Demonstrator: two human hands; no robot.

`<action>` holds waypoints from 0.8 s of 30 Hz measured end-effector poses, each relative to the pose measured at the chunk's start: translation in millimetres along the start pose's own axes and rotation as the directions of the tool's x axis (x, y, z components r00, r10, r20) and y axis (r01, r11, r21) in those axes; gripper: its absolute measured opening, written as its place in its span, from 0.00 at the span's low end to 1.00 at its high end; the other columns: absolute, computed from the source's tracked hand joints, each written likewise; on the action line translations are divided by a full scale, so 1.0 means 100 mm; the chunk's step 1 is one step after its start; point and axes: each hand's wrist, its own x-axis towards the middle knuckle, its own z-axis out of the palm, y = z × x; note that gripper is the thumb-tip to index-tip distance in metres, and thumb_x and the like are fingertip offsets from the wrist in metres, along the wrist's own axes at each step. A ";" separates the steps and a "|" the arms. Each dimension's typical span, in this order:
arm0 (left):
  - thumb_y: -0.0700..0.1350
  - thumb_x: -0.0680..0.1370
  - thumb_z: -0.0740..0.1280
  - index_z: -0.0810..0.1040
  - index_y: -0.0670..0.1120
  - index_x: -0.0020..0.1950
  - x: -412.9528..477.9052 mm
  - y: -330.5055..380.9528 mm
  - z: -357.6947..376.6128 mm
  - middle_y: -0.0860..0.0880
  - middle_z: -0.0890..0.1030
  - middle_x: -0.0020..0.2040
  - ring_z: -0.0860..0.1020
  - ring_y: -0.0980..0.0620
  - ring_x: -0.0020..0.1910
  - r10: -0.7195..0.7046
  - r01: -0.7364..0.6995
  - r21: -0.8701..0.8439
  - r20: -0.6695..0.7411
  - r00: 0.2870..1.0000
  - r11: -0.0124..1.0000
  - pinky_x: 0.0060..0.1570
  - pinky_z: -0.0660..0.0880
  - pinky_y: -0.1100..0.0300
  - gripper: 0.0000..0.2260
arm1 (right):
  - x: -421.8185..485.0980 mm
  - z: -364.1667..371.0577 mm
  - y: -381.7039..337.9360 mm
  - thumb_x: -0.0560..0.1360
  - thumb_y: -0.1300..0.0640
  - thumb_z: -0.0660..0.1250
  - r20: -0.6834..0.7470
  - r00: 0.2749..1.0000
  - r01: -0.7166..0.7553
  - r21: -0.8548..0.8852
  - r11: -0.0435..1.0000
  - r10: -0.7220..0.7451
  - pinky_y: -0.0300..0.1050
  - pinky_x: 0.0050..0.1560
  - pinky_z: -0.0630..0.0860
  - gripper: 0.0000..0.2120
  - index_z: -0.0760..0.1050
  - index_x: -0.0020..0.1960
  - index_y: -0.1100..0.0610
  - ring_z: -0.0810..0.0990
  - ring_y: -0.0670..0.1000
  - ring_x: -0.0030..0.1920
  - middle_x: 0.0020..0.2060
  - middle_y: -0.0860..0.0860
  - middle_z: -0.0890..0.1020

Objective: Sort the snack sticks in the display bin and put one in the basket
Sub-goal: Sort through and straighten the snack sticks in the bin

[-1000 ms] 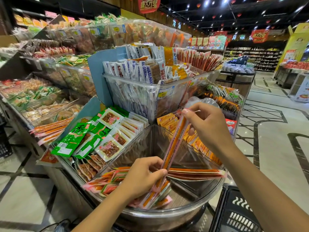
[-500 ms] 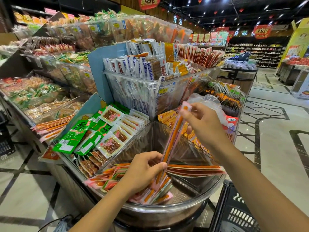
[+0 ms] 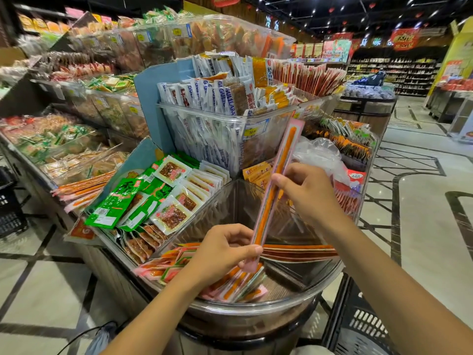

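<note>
While left hand [image 3: 225, 252], right hand [image 3: 307, 193] hold snack stick [image 3: 283, 155], basket [image 3: 363, 326] lower right.

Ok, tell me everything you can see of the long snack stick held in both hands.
The snack stick is a long, thin orange stick sealed in a flat pink-edged wrapper that looks like plastic. It is tilted, top end leaning up and to the right, above the display bin. The left hand pinches its bottom end; the right hand pinches it near the middle. Similar sticks lie in the bin below.
</note>
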 end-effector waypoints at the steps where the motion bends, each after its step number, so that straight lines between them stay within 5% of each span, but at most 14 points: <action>1: 0.39 0.75 0.75 0.85 0.47 0.49 0.00 0.01 0.00 0.44 0.86 0.42 0.85 0.48 0.39 -0.009 0.009 -0.005 0.010 1.000 1.000 0.37 0.79 0.59 0.05 | 0.01 -0.02 -0.01 0.78 0.53 0.71 -0.014 1.000 0.001 0.009 1.000 -0.001 0.61 0.44 0.80 0.09 0.83 0.43 0.56 0.83 0.57 0.39 0.36 0.54 0.84; 5: 0.38 0.74 0.76 0.85 0.48 0.45 -0.01 0.05 0.00 0.42 0.86 0.41 0.84 0.50 0.37 -0.026 0.027 -0.036 0.018 0.999 0.999 0.36 0.78 0.61 0.05 | -0.02 -0.03 0.01 0.78 0.51 0.71 -0.017 1.000 -0.022 0.028 0.999 0.022 0.59 0.44 0.81 0.08 0.83 0.45 0.55 0.83 0.57 0.41 0.38 0.55 0.85; 10: 0.38 0.75 0.75 0.86 0.50 0.44 -0.01 0.06 -0.01 0.43 0.86 0.39 0.84 0.50 0.36 -0.016 0.015 -0.104 -0.006 1.000 0.994 0.35 0.80 0.59 0.07 | -0.11 0.07 0.08 0.75 0.54 0.75 0.203 0.978 -0.054 -0.021 0.998 0.057 0.47 0.41 0.79 0.03 0.83 0.46 0.53 0.83 0.47 0.38 0.38 0.50 0.85; 15: 0.37 0.76 0.73 0.85 0.43 0.48 -0.03 0.09 -0.01 0.46 0.85 0.38 0.84 0.52 0.36 -0.007 0.002 -0.111 -0.041 0.999 0.994 0.36 0.78 0.64 0.03 | -0.16 0.07 0.05 0.75 0.49 0.74 0.103 0.995 0.004 -0.174 0.985 0.014 0.42 0.36 0.75 0.11 0.79 0.38 0.52 0.80 0.46 0.33 0.32 0.48 0.82; 19: 0.38 0.76 0.73 0.86 0.45 0.48 0.00 0.05 -0.05 0.47 0.85 0.36 0.82 0.52 0.36 0.022 -0.028 -0.061 -0.098 0.995 0.998 0.37 0.76 0.62 0.03 | -0.21 0.01 -0.02 0.74 0.44 0.74 0.018 0.975 0.209 -0.405 0.890 -0.221 0.46 0.33 0.72 0.16 0.73 0.36 0.51 0.74 0.46 0.32 0.29 0.44 0.75; 22: 0.39 0.76 0.74 0.86 0.44 0.47 -0.02 0.05 -0.08 0.43 0.84 0.35 0.81 0.49 0.34 0.038 -0.047 -0.089 -0.097 0.995 0.995 0.38 0.77 0.59 0.02 | -0.24 -0.07 -0.13 0.76 0.51 0.73 0.191 0.866 0.493 -0.479 0.726 -0.462 0.48 0.35 0.77 0.06 0.79 0.49 0.51 0.76 0.48 0.38 0.44 0.45 0.79; 24: 0.39 0.76 0.74 0.86 0.44 0.47 -0.03 0.07 -0.11 0.43 0.83 0.35 0.80 0.49 0.34 0.038 -0.046 -0.088 -0.091 0.995 0.995 0.39 0.77 0.58 0.02 | -0.22 -0.10 -0.16 0.76 0.54 0.73 0.341 0.816 0.577 -0.537 0.616 -0.467 0.51 0.35 0.79 0.12 0.81 0.58 0.50 0.82 0.51 0.44 0.56 0.47 0.80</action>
